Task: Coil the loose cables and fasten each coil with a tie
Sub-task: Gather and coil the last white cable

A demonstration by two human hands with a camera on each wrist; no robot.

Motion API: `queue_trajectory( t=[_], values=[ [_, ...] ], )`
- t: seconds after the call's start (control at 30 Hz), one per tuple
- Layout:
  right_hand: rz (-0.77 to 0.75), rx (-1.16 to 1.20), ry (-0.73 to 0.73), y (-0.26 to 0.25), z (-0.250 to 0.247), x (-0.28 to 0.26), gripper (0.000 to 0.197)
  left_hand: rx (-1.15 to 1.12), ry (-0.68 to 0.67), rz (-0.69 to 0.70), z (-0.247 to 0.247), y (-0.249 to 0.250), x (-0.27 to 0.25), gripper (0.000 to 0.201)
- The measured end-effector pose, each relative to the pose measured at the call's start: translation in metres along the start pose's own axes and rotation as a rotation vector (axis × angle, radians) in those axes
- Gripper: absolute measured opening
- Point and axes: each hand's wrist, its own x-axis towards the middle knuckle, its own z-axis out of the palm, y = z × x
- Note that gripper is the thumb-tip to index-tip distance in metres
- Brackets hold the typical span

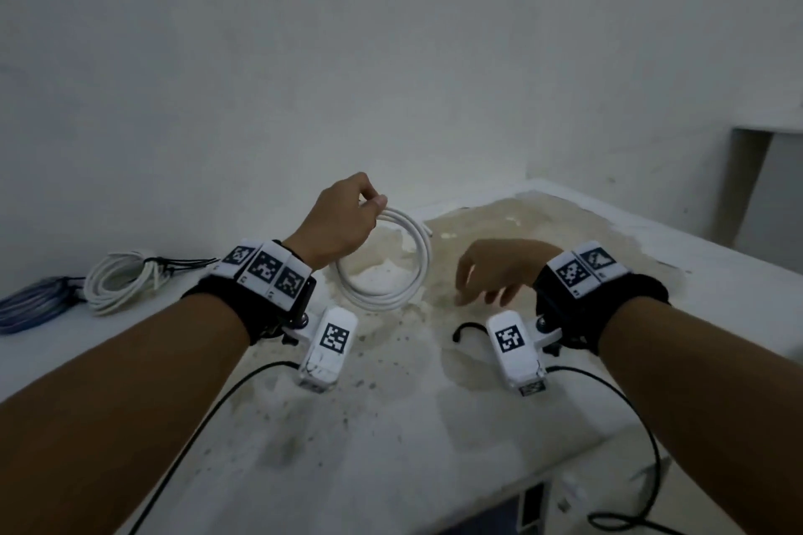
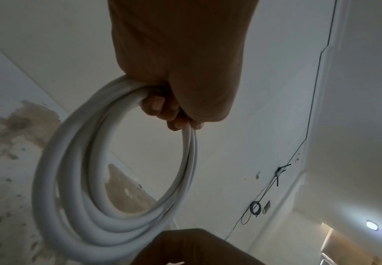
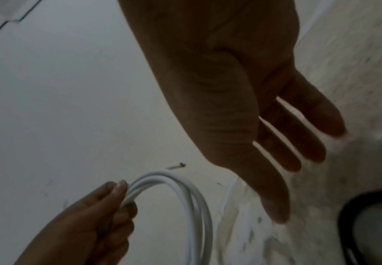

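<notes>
A pale, stained tabletop fills the lower part of the head view, set against a bare white wall.

Two forearms reach in from the bottom edge, each with a black wrist strap carrying marker tags and a small white camera. The left hand is raised above the tabletop, its fingers and thumb curled round the top of a white cable coil. The coil hangs from that grip as a neat ring of several turns, its lower arc at or just above the surface (contact cannot be told from here). No tie shows on it, and one short cable end sticks out near the top right of the ring.

The right hand hovers beside the coil, fingers straight and slightly spread, holding nothing. The right wrist view confirms this: an empty palm above the stained surface.

At the far left of the tabletop lies a second white coil, already cinched with dark ties whose tails stick out sideways. Just beside it, at the picture's edge, sits a blue cable bundle; whether it is tied cannot be told.

A small dark curved strip, possibly a tie, lies near the right wrist camera.

By this reading, at least one cable is finished, the held one is coiled but still needs fastening, and the free hand would likely fetch a tie next.
</notes>
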Motion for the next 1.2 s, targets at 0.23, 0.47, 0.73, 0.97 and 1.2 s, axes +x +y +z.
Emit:
queue_trajectory(
  t=[0.23, 0.47, 0.73, 0.97, 1.2],
  values=[
    [-0.123, -0.353, -0.017, -0.012, 0.027, 0.01, 0.013, -0.047, 0.01, -0.055, -0.012, -0.005, -0.016, 0.018],
    [-0.244, -0.311, 0.422, -0.037, 0.02, 0.042, 0.018, -0.206, 0.037, -0.111, -0.037, -0.03, -0.016, 0.019],
    [-0.58, 0.08, 0.693, -0.121, 0.007, 0.108, 0.012, -0.159, 0.054, -0.058, -0.063, -0.055, -0.018, 0.022],
    [-0.575, 1.064, -0.149, -0.198, 0.02, 0.121, 0.014, -0.059, 0.148, -0.153, -0.095, -0.109, -0.009, 0.019],
    [-0.538, 1.168, -0.091, -0.227, 0.036, 0.15, 0.017, 0.03, 0.205, -0.205, -0.102, -0.143, 0.013, 0.015]
  ],
)
